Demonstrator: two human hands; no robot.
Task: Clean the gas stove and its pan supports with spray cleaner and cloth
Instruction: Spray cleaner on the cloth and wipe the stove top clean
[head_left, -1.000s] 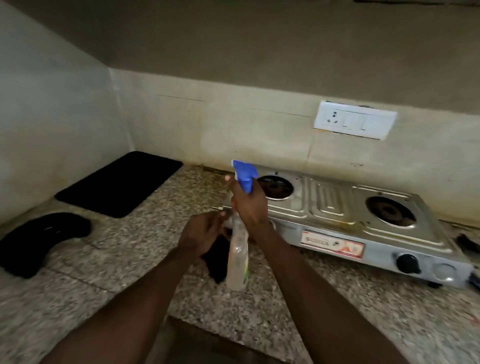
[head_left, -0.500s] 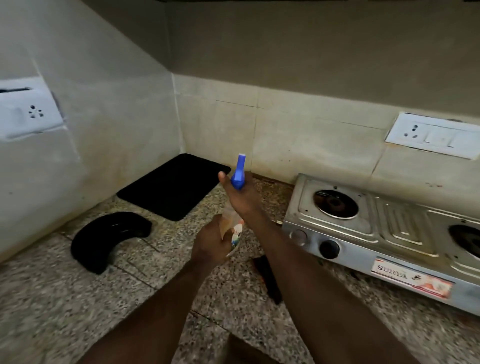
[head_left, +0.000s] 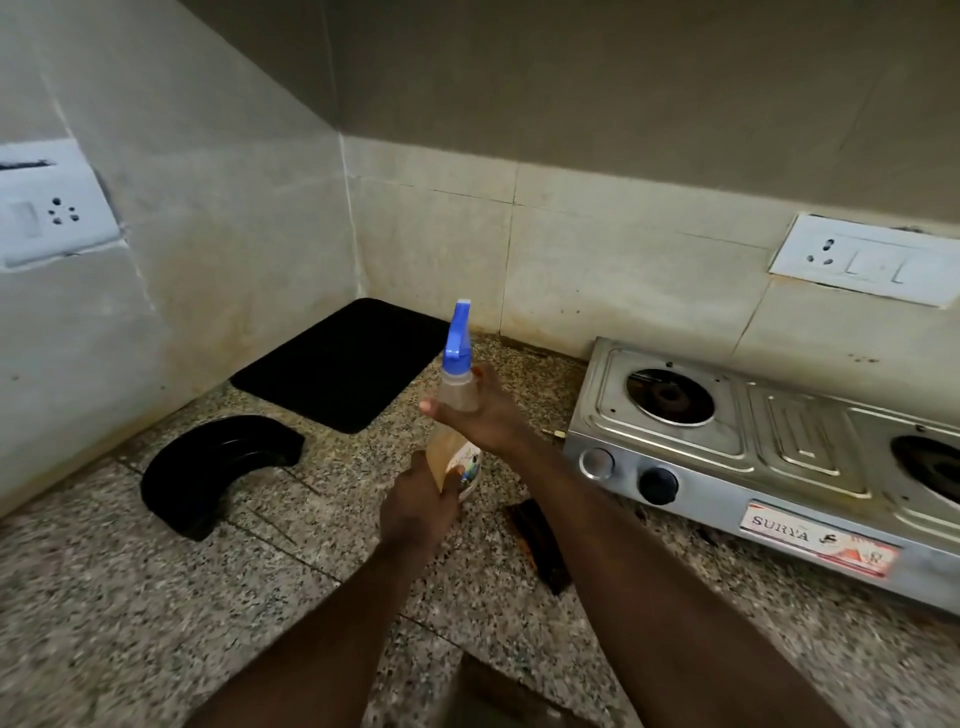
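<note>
Above the worktop, right fingers (head_left: 441, 408): wrapped round the neck of the spray bottle (head_left: 457, 415), just under its blue trigger head (head_left: 458, 332).
Left fingers (head_left: 457, 475): curled round the bottle's lower body, over the label.
Right hand (head_left: 488, 410): above the left hand (head_left: 418, 506), both gripping the bottle upright.
Bottle: clear, with amber liquid, held in the air left of the gas stove (head_left: 769, 447).
Stove: steel, two bare burners, black knob (head_left: 658, 486), on the speckled worktop (head_left: 130, 613).
Dark cloth (head_left: 540, 545): on the worktop beside the right forearm.
Corner: black mat (head_left: 343, 364); curved black tray (head_left: 218, 470).
</note>
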